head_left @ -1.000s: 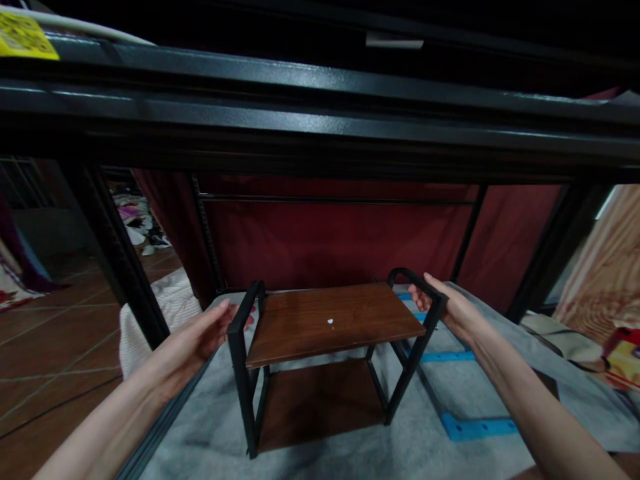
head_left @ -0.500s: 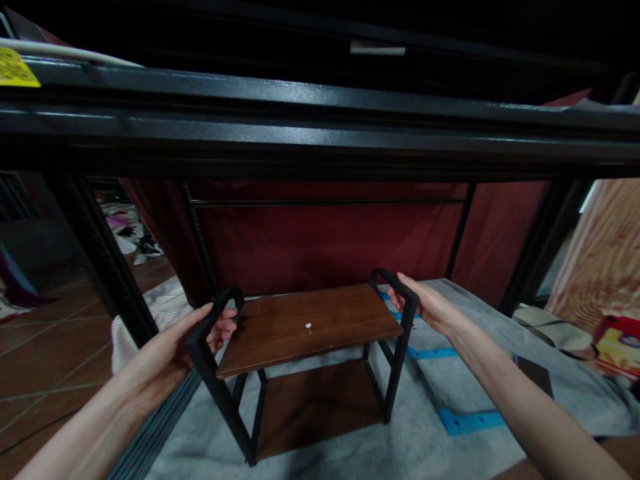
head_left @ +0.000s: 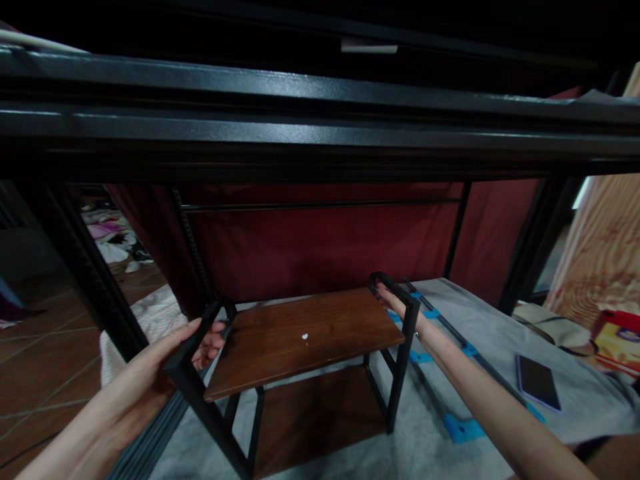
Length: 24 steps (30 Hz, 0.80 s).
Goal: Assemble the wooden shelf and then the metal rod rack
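A small two-tier shelf rack (head_left: 300, 337) stands on the grey cloth, with brown wood-look boards and black metal side frames. My left hand (head_left: 197, 343) is closed around the top rail of the left frame, thumb above and fingers curled inside. On the other side, my right hand (head_left: 393, 300) reaches through the right frame to its far upper bend. The rail partly covers those fingers, so their grip is unclear. A small white mark (head_left: 305, 337) shows on the upper board.
A heavy black metal beam (head_left: 300, 127) crosses above the rack, with a dark red curtain (head_left: 320, 247) behind. Blue-jointed dark tubes (head_left: 450, 333) and a phone (head_left: 537, 381) lie on the grey cloth (head_left: 590, 393) at right. Grey tubes (head_left: 155, 433) lie at left.
My right hand has moved from the top rail's outer side to inside the frame, toward its far bend. My left hand keeps hold. The view has shifted slightly, showing more of the phone.
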Each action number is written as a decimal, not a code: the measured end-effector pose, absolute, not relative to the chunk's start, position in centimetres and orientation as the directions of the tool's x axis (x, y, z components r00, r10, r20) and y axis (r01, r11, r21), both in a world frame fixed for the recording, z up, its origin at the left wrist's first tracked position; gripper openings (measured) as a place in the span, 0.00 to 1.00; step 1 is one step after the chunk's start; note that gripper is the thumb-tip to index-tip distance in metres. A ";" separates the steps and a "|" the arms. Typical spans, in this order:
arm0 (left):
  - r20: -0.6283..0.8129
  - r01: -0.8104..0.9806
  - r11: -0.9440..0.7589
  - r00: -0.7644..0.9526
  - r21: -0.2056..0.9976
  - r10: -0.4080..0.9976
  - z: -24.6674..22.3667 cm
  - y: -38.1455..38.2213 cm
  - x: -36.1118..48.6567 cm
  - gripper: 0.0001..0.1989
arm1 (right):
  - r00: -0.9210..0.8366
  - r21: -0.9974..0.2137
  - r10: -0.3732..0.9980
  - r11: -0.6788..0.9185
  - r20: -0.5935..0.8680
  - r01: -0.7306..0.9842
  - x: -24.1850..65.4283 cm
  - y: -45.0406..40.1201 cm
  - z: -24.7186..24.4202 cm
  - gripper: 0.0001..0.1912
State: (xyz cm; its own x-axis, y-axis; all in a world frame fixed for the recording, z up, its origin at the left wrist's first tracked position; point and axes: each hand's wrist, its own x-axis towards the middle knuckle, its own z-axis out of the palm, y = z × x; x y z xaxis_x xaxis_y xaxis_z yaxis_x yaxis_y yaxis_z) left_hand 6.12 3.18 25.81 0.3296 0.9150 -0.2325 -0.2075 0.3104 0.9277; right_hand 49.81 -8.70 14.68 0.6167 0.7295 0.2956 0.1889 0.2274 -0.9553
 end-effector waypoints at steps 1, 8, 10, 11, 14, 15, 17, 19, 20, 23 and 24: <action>-0.235 -0.204 0.308 0.317 0.929 0.919 25.9 3.1 6.2 0.10 | 0.608 -0.949 0.729 0.234 0.315 0.211 49.8 -8.4 14.4 0.20; -0.225 -0.222 0.299 0.304 0.928 0.926 25.9 3.1 6.0 0.11 | 0.550 -0.889 0.710 0.259 0.440 0.377 50.8 -6.8 13.5 0.20; -0.216 -0.216 0.301 0.344 0.929 0.914 25.8 3.0 5.9 0.11 | 0.530 -0.874 0.711 0.264 0.462 0.407 50.9 -6.9 13.6 0.18; -0.197 -0.207 0.284 0.360 0.936 0.912 25.7 2.9 5.8 0.11 | 0.521 -0.865 0.710 0.267 0.474 0.424 50.9 -7.0 13.8 0.17; -0.138 -0.164 0.220 0.405 0.962 0.904 25.6 2.7 5.9 0.11 | 0.505 -0.814 0.686 0.229 0.524 0.533 50.5 -7.7 14.7 0.13; -0.127 -0.148 0.206 0.422 0.967 0.898 25.6 2.7 5.9 0.12 | 0.501 -0.795 0.680 0.207 0.536 0.571 50.4 -7.9 15.0 0.12; -0.123 -0.127 0.202 0.456 0.971 0.881 25.5 2.8 6.0 0.14 | 0.491 -0.766 0.681 0.163 0.544 0.622 50.3 -8.1 15.5 0.12; -0.123 -0.122 0.205 0.478 0.971 0.870 25.4 2.9 6.0 0.17 | 0.481 -0.754 0.695 0.135 0.535 0.643 50.4 -8.2 15.8 0.11; -0.119 -0.122 0.202 0.484 0.972 0.867 25.4 3.0 5.9 0.17 | 0.475 -0.744 0.702 0.117 0.531 0.658 50.6 -8.1 15.8 0.10; -0.095 -0.115 0.176 0.503 0.978 0.859 25.2 3.1 5.9 0.18 | 0.458 -0.723 0.726 0.078 0.513 0.687 51.4 -7.8 15.9 0.09; -0.084 -0.113 0.164 0.515 0.980 0.853 25.2 3.1 5.9 0.18 | 0.455 -0.722 0.732 0.072 0.507 0.689 51.7 -7.7 15.9 0.09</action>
